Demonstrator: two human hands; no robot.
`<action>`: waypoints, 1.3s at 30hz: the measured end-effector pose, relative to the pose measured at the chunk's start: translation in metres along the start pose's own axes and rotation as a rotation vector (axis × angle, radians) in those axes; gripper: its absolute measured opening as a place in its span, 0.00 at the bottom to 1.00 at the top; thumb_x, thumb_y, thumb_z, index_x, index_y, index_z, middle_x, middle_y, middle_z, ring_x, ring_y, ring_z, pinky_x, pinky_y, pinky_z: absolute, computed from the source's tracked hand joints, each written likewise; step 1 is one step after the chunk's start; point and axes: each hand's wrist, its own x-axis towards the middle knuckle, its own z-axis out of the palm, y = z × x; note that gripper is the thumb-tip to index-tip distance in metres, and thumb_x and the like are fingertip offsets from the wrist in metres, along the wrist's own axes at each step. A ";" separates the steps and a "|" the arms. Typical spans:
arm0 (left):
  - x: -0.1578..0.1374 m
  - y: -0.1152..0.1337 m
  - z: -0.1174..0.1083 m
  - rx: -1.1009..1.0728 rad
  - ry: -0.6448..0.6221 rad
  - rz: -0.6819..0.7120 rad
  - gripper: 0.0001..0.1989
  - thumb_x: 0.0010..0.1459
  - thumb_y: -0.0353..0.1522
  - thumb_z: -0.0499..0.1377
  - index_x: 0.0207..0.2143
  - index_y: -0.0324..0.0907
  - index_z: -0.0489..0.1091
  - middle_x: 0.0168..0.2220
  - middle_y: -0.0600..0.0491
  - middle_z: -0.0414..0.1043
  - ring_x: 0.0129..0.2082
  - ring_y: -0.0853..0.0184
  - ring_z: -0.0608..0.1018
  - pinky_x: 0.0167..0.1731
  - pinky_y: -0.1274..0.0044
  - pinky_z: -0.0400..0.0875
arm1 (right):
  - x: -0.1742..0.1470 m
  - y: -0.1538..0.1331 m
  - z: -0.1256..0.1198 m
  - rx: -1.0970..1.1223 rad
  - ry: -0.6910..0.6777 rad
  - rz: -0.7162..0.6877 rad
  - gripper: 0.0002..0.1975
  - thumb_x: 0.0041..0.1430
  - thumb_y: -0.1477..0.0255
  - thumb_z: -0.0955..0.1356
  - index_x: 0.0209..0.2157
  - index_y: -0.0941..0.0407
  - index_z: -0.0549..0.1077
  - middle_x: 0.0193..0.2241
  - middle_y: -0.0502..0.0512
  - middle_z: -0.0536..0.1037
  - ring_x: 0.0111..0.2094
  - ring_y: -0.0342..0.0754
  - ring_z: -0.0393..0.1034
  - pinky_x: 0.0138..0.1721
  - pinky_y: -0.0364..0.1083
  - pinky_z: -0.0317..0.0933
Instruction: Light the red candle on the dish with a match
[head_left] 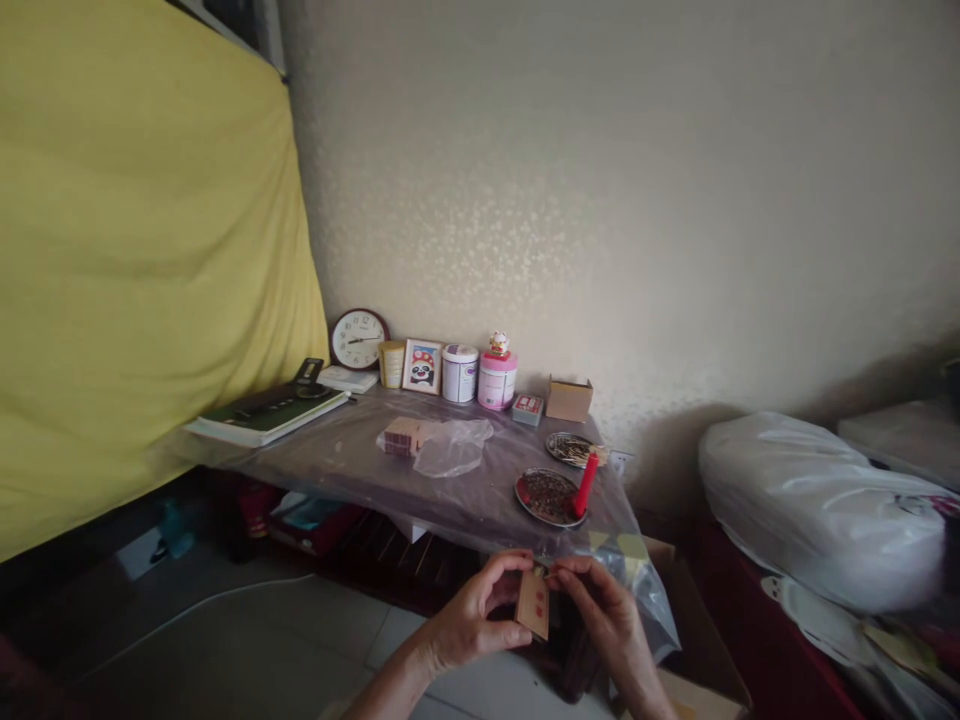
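Observation:
My left hand point(471, 612) and my right hand point(600, 608) meet low in the view, in front of the table's near edge. Together they hold a small brown matchbox-like box point(534, 602) with red marks on it, pinched between fingers and thumbs. Just beyond them on the plastic-covered table point(352, 455) stands a round metal plate point(547, 496) with dark bits on it, and a red candle point(586, 483) stands tilted at its right rim. A second small plate point(571, 448) lies behind it.
Along the wall stand a clock point(359, 339), a framed picture point(422, 366), two tins point(460, 373), a small red box point(528, 408) and a cardboard box point(568, 399). A clear bag point(450, 447) and books point(267, 413) lie on the table. A yellow cloth point(135, 260) hangs left; a white bundle point(817, 505) sits right.

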 end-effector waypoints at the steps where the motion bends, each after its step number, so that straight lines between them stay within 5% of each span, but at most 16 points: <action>1: 0.000 -0.001 0.000 -0.003 -0.001 0.002 0.28 0.44 0.27 0.65 0.49 0.46 0.63 0.59 0.47 0.53 0.54 0.55 0.65 0.53 0.65 0.59 | 0.000 0.000 0.000 -0.002 -0.008 0.008 0.15 0.51 0.57 0.69 0.32 0.56 0.73 0.28 0.54 0.77 0.33 0.51 0.72 0.38 0.47 0.64; 39: 0.001 0.005 0.004 0.005 0.008 0.036 0.26 0.49 0.29 0.63 0.51 0.48 0.61 0.59 0.47 0.56 0.56 0.57 0.64 0.54 0.66 0.57 | -0.005 -0.014 0.004 -0.157 0.124 -0.125 0.16 0.53 0.57 0.68 0.31 0.56 0.75 0.29 0.54 0.78 0.33 0.50 0.71 0.37 0.44 0.65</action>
